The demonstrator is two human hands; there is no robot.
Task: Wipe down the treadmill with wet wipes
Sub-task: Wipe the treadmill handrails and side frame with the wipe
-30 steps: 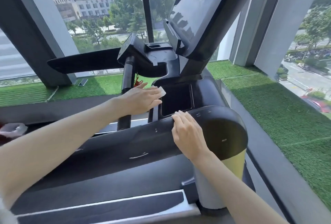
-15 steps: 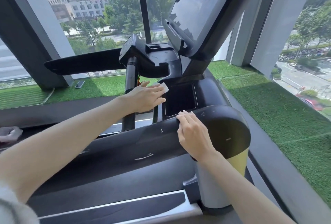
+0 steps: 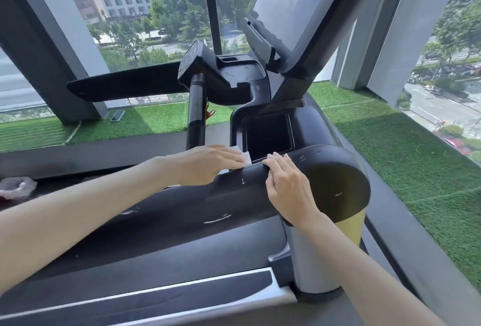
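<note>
Head view, starting at the left edge: a crumpled clear wrapper (image 3: 15,187) lies at nine o'clock on the dark ledge beside the treadmill (image 3: 182,245). Farther in, at about ten o'clock, a phone (image 3: 117,115) lies flat on the green turf (image 3: 156,121) near the foot of a grey window pillar (image 3: 52,52). Above it the far handrail (image 3: 125,86) runs level toward the console base (image 3: 234,73). A black upright post (image 3: 195,117) drops from that base, and its lower end is hidden behind the left hand (image 3: 208,164). A small red tag (image 3: 209,113) hangs just at three o'clock of the post.

The left hand lies palm down with its fingers straight and held together. It presses the wet wipe (image 3: 246,157) flat against the treadmill's inner edge, just at nine o'clock of the square recessed tray (image 3: 268,134). Only a white corner of the wipe shows past the fingertips; the hand covers the rest.

The near handrail (image 3: 234,190) crosses in front at the centre. The right hand (image 3: 289,185) rests on top of it, fingers together and laid over its crown, with the fingertips at the tray's near rim. It holds nothing. The wipe's corner sits between the two hands, and whether they touch cannot be told.

At three o'clock of that hand the handrail ends in a round black cap (image 3: 338,182) above a grey and yellow column (image 3: 312,260). At one o'clock the dark screen (image 3: 299,0) tilts overhead.
</note>
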